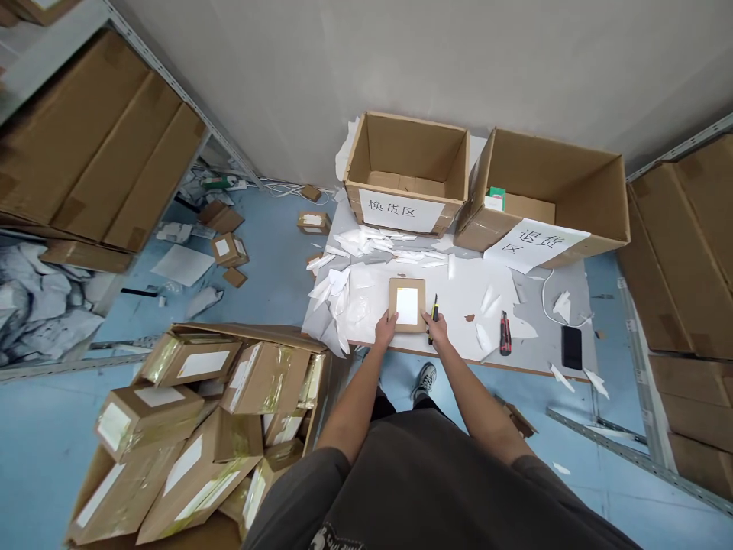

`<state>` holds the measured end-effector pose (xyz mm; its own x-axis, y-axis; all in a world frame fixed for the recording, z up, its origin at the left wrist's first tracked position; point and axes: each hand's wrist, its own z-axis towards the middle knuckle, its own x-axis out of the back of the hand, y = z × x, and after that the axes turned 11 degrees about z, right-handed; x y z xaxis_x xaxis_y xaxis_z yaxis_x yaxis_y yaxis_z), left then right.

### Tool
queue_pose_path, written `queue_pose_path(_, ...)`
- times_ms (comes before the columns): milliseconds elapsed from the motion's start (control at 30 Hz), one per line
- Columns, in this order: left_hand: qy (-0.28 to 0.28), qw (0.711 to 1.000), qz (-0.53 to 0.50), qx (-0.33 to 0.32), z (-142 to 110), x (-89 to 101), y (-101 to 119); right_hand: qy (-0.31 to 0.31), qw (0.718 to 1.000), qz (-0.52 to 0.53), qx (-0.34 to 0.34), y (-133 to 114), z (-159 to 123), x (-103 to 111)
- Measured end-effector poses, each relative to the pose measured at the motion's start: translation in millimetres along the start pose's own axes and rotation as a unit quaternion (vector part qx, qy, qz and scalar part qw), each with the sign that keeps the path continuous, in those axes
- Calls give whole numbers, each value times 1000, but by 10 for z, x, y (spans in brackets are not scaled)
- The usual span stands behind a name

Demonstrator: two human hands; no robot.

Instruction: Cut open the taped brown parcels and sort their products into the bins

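Observation:
A small cardboard box [395, 303] with a white label on top is at the front edge of the table. My left hand [385, 329] grips its lower left corner, fingers closed on the side. At the opposite side, my right hand [438, 328] is closed around a yellow and black utility knife [435, 308] and touches the box's right edge. I cannot make out whether the blade is out. Further right on the tabletop lies a second utility knife, red and black [505, 334], apart from my hands.
Two open cartons with paper signs, one left [409, 214] and one right [607, 198], stand at the table's back. Paper scraps [366, 241] litter the white tabletop [372, 283]. A phone [571, 347] lies at right. A large carton [324, 389] of taped parcels [195, 473] stands at lower left.

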<state>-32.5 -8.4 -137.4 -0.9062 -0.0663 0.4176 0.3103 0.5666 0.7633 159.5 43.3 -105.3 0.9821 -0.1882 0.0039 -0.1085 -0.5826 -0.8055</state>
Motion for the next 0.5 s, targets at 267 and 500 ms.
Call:
queue_pose_path(267,39,991,-11,125,-117,-171,-153,-102,991,86,3,-346,-230,-92)
queue_pose_path(500,169,973,153,-27,-29,371,15,-167,977,-113,-70,-576,-136,-479)
